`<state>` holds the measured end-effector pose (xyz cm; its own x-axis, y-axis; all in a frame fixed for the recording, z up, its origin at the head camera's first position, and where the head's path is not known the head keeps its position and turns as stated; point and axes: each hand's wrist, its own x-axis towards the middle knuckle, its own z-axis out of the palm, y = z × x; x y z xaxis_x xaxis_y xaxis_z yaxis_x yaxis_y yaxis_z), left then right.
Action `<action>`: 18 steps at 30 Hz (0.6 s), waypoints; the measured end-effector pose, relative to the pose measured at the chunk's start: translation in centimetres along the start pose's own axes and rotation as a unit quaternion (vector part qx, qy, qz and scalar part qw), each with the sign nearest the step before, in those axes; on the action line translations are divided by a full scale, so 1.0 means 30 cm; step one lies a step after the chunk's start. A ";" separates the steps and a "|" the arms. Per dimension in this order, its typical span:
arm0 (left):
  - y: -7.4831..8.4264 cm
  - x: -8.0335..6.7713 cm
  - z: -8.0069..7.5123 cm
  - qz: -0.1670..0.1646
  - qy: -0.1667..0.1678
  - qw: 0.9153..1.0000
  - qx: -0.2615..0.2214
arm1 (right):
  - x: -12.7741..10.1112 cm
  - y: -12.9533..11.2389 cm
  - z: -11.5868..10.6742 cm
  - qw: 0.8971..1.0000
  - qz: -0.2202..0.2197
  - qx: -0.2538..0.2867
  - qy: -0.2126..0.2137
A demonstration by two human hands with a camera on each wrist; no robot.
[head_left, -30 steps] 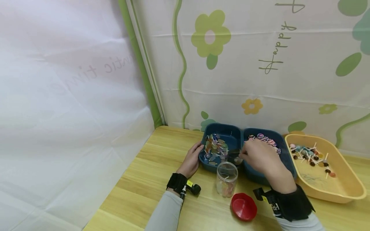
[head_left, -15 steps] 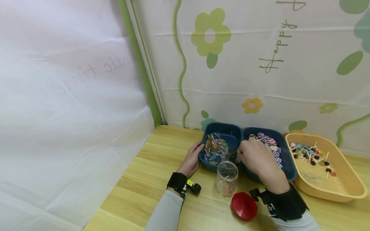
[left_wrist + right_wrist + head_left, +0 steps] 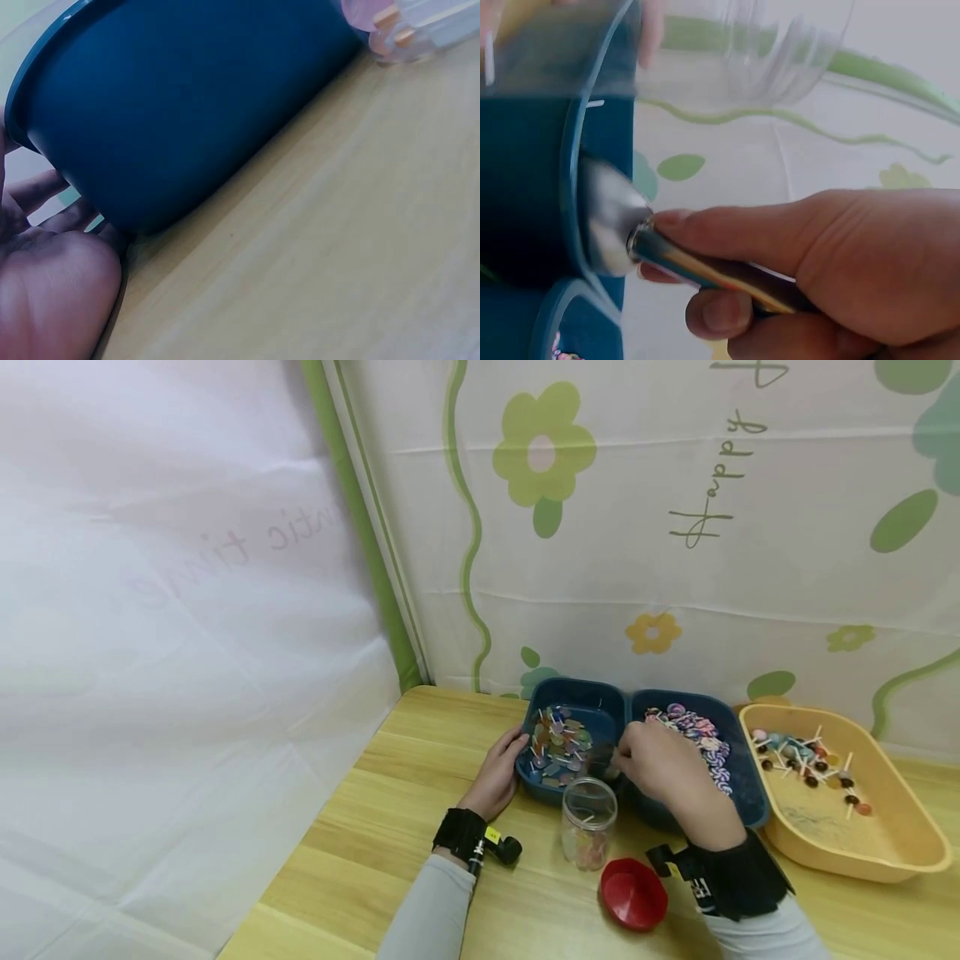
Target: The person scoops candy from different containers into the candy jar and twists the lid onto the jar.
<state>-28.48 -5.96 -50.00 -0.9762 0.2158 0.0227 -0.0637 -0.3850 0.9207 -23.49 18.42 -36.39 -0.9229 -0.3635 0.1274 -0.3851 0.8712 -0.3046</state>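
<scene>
In the head view my right hand (image 3: 663, 768) reaches over the left blue bin (image 3: 611, 693). It grips the shiny handle of a metal scoop (image 3: 611, 217), thumb laid along the handle. The scoop's bowl is inside the bin at its right wall, beside small translucent lollipops (image 3: 558, 739). My left hand (image 3: 493, 779) holds that bin's left side, its thumb at the rim and fingers along the outer wall. A clear jar (image 3: 588, 827) with some pinkish candies in it stands in front of the bin, and its red lid (image 3: 633, 895) lies on the table nearby.
A second blue bin (image 3: 753, 793) with swirled candies stands right of the first, partly hidden by my right forearm. Further right is a yellow tray (image 3: 892, 827) of lollipops with dark and coloured heads. A printed curtain (image 3: 555, 610) hangs behind the table (image 3: 360, 827).
My right hand has shifted slightly left and down with the scoop, and more of the swirled candies now shows. The left hand, jar and lid have stayed put.
</scene>
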 end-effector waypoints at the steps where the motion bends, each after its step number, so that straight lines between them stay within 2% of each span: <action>1: 0.001 0.000 0.000 0.000 0.001 1.000 0.000 | 0.005 0.008 0.001 1.000 -0.003 0.004 -0.004; 10: -0.006 0.004 -0.003 -0.004 -0.001 1.000 -0.009 | 0.037 0.079 0.023 0.999 0.001 0.038 -0.028; 18: -0.005 0.003 -0.003 -0.007 0.001 1.000 -0.009 | 0.073 0.114 0.078 0.994 -0.054 0.098 -0.019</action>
<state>-28.59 -5.95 -50.18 -0.9756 0.2194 0.0099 -0.0804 -0.3984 0.9137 -26.84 19.83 -39.35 -0.8740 -0.4669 0.1351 -0.4713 0.7464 -0.4699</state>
